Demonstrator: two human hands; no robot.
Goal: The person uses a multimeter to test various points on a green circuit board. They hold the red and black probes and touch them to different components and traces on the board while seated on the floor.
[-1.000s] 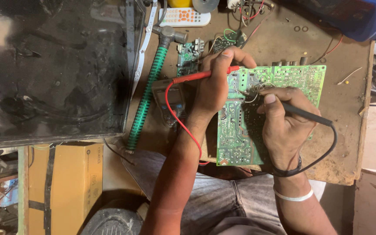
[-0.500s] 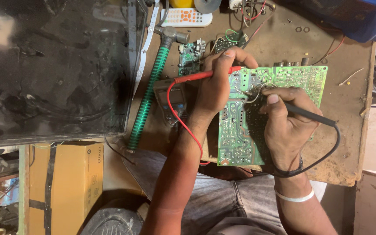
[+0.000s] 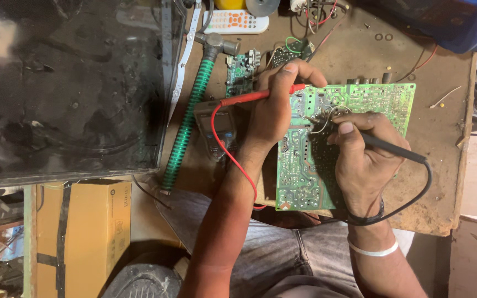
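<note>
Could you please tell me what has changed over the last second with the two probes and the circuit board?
Nothing has visibly changed. The left hand still holds the red probe and the right hand the black probe, both tips on the same spot of the green circuit board. The multimeter and hammer lie where they were.

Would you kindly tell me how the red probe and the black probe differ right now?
The red probe is in the left hand; the black probe is in the right hand. The red probe lies nearly level, its lead running down along the left forearm; the black probe slants, its lead looping round the right wrist. Both tips meet the green board.
</note>
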